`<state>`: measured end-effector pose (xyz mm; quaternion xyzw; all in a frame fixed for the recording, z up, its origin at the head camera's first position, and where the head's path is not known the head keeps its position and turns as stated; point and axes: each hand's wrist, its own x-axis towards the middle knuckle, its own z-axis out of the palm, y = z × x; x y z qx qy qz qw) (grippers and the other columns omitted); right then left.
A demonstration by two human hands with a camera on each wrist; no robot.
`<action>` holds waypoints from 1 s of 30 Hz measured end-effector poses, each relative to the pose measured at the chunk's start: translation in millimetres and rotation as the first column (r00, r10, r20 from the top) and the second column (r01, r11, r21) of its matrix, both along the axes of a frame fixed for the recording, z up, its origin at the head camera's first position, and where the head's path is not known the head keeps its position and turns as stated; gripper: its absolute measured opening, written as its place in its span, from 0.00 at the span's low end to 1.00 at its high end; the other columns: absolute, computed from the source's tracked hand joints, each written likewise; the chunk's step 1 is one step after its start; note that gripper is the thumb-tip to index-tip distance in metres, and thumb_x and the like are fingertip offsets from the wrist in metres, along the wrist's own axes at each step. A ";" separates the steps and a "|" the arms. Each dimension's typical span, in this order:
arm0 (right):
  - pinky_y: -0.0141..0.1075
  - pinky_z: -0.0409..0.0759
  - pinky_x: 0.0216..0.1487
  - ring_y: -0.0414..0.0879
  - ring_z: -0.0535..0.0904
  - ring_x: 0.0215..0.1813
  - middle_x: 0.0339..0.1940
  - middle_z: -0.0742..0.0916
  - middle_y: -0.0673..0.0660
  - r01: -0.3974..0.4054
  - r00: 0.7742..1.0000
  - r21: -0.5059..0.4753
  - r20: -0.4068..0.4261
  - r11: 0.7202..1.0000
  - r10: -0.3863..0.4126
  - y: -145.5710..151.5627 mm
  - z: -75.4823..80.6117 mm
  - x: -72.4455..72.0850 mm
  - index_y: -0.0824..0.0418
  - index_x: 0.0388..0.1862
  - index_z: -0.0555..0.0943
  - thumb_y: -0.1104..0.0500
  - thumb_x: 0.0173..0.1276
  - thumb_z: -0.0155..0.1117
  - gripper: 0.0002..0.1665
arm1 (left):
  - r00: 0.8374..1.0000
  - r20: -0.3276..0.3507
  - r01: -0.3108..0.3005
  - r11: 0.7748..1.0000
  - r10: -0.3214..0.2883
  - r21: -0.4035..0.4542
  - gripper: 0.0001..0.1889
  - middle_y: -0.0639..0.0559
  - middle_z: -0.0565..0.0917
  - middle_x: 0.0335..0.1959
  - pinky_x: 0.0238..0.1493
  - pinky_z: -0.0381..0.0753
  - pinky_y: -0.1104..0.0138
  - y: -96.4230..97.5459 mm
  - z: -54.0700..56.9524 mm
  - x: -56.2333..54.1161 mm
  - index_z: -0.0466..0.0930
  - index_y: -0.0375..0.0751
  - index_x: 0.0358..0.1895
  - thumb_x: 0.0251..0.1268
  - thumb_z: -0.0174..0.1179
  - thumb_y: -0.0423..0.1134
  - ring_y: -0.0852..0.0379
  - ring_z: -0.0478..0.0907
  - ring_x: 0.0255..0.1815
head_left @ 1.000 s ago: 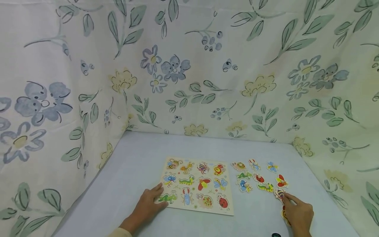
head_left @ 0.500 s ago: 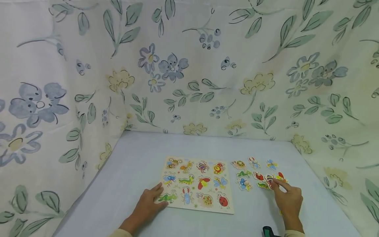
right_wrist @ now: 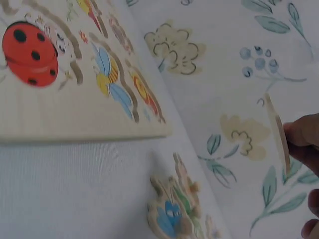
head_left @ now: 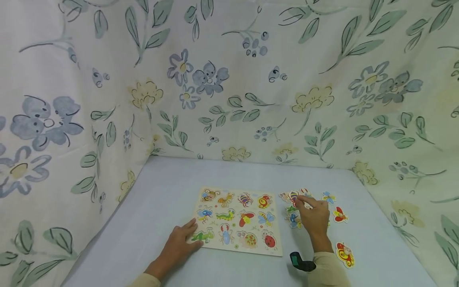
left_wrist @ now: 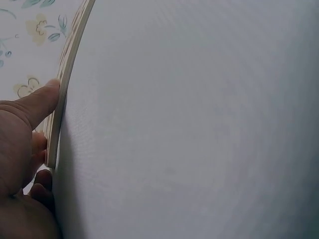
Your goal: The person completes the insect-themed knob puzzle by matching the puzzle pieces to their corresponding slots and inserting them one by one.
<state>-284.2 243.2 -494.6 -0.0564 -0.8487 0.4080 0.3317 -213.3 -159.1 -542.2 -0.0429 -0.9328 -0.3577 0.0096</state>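
My left hand [head_left: 181, 241] holds the near left corner of a wooden insect puzzle board [head_left: 256, 250], its thumb along the front edge. In the left wrist view the thumb [left_wrist: 42, 102] lies against the board's edge. My right hand [head_left: 315, 215] pinches a purple-and-yellow striped bug puzzle piece [head_left: 293, 197] between thumb and fingertips, to the right of the board. The right wrist view shows that piece [right_wrist: 278, 134] edge-on, raised above the table. A matching striped bug picture is in the board's back row. The right hand hides some loose pieces beneath it.
Around the right hand lie loose pieces: a blue mosquito [head_left: 295, 220], a blue-winged insect [head_left: 328, 198] and a red-winged fly [head_left: 340, 214]. Nearer sits a red-and-yellow butterfly piece [head_left: 345, 255]. A black strapped device [head_left: 301, 263] is at the right wrist. Floral cloth [head_left: 236, 131] walls the table.
My right hand has lifted the striped bug piece from the right-hand group and carried it left and away from me, toward the board. The left hand stays at the board's corner.
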 end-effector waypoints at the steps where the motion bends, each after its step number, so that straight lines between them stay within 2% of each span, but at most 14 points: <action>1: 0.42 0.58 0.28 0.49 0.63 0.33 0.33 0.85 0.63 -0.016 1.000 0.006 -0.011 1.000 0.016 -6.2 1.3 -2.8 0.63 0.36 0.89 0.63 0.57 0.74 0.08 | 1.000 -0.001 0.001 1.000 -0.001 0.000 0.34 0.53 0.70 0.68 0.41 0.68 0.66 0.0 0.3 0.0 0.76 0.38 0.61 0.51 0.72 0.51 0.61 0.65 0.40; 5: 0.42 0.59 0.28 0.50 0.64 0.33 0.33 0.86 0.61 -0.087 0.994 0.024 -0.066 0.996 0.088 -31.1 2.9 -13.7 0.62 0.34 0.89 0.64 0.55 0.75 0.07 | 1.000 -0.001 0.005 1.000 -0.005 0.007 0.35 0.52 0.71 0.68 0.40 0.68 0.66 -1.1 0.1 0.1 0.76 0.37 0.61 0.50 0.72 0.51 0.60 0.64 0.39; 8: 0.42 0.58 0.27 0.49 0.62 0.30 0.30 0.87 0.57 -0.138 0.981 0.072 -0.129 0.988 0.147 -47.5 2.3 -22.9 0.62 0.31 0.89 0.65 0.53 0.76 0.06 | 1.000 0.004 0.006 1.000 -0.006 0.011 0.35 0.52 0.70 0.68 0.40 0.68 0.65 -1.7 -0.3 -0.1 0.76 0.37 0.61 0.50 0.72 0.51 0.60 0.64 0.39; 11: 0.41 0.58 0.26 0.47 0.59 0.28 0.26 0.87 0.55 -0.173 0.969 0.113 -0.158 0.979 0.189 -62.3 2.2 -29.6 0.61 0.30 0.89 0.66 0.52 0.76 0.05 | 1.000 0.007 0.006 1.000 -0.007 0.019 0.35 0.52 0.70 0.68 0.42 0.68 0.64 -1.6 -0.7 -0.8 0.76 0.37 0.61 0.51 0.72 0.51 0.59 0.64 0.41; 21: 0.41 0.59 0.28 0.48 0.59 0.29 0.28 0.84 0.56 -0.254 0.963 0.094 -0.064 0.963 0.261 -100.6 -1.6 -44.0 0.60 0.31 0.90 0.63 0.56 0.75 0.04 | 1.000 0.030 -0.001 1.000 0.000 0.029 0.36 0.53 0.69 0.69 0.45 0.69 0.61 -0.9 -1.4 -1.7 0.76 0.38 0.62 0.50 0.72 0.52 0.58 0.65 0.43; 25: 0.41 0.59 0.27 0.48 0.59 0.28 0.25 0.83 0.53 -0.269 0.960 0.117 -0.050 0.956 0.277 -110.5 -3.0 -47.4 0.60 0.31 0.90 0.62 0.57 0.74 0.03 | 1.000 0.031 -0.003 0.999 0.001 0.036 0.36 0.53 0.69 0.69 0.50 0.70 0.57 -1.4 -2.1 -1.8 0.76 0.38 0.62 0.49 0.72 0.53 0.56 0.68 0.48; 30: 0.41 0.59 0.28 0.48 0.58 0.28 0.23 0.77 0.55 -0.258 0.966 0.118 0.054 0.959 0.253 -118.3 -10.2 -50.2 0.57 0.32 0.90 0.60 0.57 0.74 0.04 | 1.000 0.020 0.003 0.999 -0.004 0.049 0.36 0.53 0.69 0.69 0.49 0.70 0.59 -1.6 -3.8 -1.2 0.76 0.37 0.61 0.49 0.72 0.52 0.56 0.68 0.46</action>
